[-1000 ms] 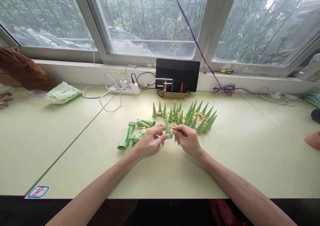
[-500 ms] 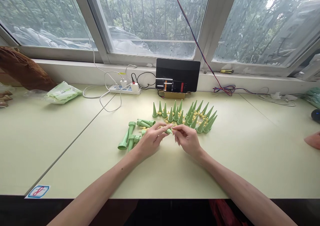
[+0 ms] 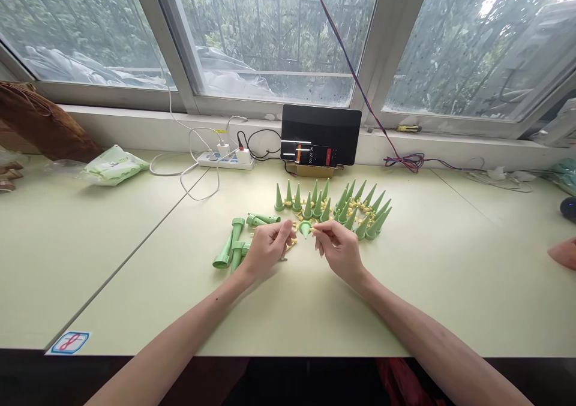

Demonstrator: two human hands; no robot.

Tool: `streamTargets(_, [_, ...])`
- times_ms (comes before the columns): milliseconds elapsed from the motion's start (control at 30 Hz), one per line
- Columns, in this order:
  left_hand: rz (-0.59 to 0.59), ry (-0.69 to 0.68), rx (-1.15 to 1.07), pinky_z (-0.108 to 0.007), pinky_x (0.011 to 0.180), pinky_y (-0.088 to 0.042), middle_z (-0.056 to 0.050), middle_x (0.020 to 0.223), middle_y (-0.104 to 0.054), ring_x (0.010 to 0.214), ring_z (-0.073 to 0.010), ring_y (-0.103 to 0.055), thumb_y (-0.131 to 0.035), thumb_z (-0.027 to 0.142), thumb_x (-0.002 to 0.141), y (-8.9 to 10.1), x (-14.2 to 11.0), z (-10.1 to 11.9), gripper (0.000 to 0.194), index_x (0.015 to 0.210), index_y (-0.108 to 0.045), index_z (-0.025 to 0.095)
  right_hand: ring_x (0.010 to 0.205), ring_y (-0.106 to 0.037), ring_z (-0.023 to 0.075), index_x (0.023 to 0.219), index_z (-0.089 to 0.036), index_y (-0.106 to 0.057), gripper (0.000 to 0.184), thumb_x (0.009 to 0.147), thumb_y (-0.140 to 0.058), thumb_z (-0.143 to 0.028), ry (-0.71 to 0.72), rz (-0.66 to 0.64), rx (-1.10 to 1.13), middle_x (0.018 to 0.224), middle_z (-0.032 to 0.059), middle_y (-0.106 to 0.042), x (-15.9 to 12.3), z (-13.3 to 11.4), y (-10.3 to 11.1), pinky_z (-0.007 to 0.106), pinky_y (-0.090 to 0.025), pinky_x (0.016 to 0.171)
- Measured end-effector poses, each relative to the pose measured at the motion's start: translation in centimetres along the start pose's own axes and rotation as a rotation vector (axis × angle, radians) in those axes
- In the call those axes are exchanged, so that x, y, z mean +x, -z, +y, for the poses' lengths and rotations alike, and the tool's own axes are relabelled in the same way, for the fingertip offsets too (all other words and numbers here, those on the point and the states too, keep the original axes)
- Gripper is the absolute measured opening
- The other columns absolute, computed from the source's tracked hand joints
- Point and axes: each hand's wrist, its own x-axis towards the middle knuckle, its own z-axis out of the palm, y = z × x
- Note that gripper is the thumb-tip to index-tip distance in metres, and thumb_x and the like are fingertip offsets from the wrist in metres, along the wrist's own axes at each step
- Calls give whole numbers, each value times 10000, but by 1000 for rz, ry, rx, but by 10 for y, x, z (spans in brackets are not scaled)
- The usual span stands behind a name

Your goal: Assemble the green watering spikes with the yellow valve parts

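Note:
A green plastic spike (image 3: 305,230) tilts with its point toward me, between my two hands. My right hand (image 3: 338,249) is closed, its thumb and forefinger pinching a small yellow part at the spike's side. To the left, my left hand (image 3: 269,247) is closed with the thumb over the curled fingers, apart from the spike; what it holds, if anything, I cannot make out. Beyond the hands stand several upright green spikes (image 3: 318,205) with yellow parts among them. Beside my left hand several green spikes (image 3: 236,238) lie on their sides, partly covered by it.
A tablet (image 3: 320,127) with a phone (image 3: 315,155) before it leans at the back of the table (image 3: 148,286). Left of it lie a power strip (image 3: 229,161) with looped cables and a green-white packet (image 3: 116,166). Bundled wires (image 3: 407,162) lie back right.
The spike has tipped from upright to pointing toward me. My left fingers have come off it and curled up slightly to the left. My right hand has stayed almost in place.

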Motion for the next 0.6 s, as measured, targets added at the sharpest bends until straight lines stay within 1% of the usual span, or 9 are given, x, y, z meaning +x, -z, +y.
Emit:
streamTargets(100, [-130,55,-35,-228,455,-396,4,510,-562,406,-98,-500,-442,549,979,0,-1,1,546,666,-617,137,494,-556,110,893,-195,-641,117,961,-571,-260,31,-31,-10,684,-4,-582,-1,-1,-1,254,-476,450])
streamTargets(167, [-182,61,-24,-228,477,-399,10,493,-553,421,-102,-497,-447,565,971,-1,-1,2,550,673,-621,137,501,-563,112,886,-198,-642,127,961,-574,-273,34,-38,-9,701,2,-588,-1,0,-1,256,-484,447])
streamTargets(333, [-207,53,5,-226,516,-385,21,466,-520,446,-100,-485,-458,559,967,0,-1,5,549,638,-590,140,469,-551,108,881,-194,-649,111,948,-594,-264,6,-43,29,647,-16,-572,-2,2,-1,254,-484,435])
streamTargets(500, [-216,55,8,-223,482,-351,30,469,-491,437,-91,-444,-484,541,955,1,-2,7,530,600,-533,151,464,-552,112,891,-184,-656,102,941,-597,-251,-21,-46,48,616,-17,-582,-3,3,-1,252,-479,435])
streamTargets(600, [-208,32,22,-224,476,-330,41,481,-463,448,-86,-416,-519,508,944,1,-2,8,488,603,-497,159,449,-543,112,894,-183,-657,117,940,-599,-273,-47,-45,54,593,-23,-577,-3,4,0,254,-475,432])
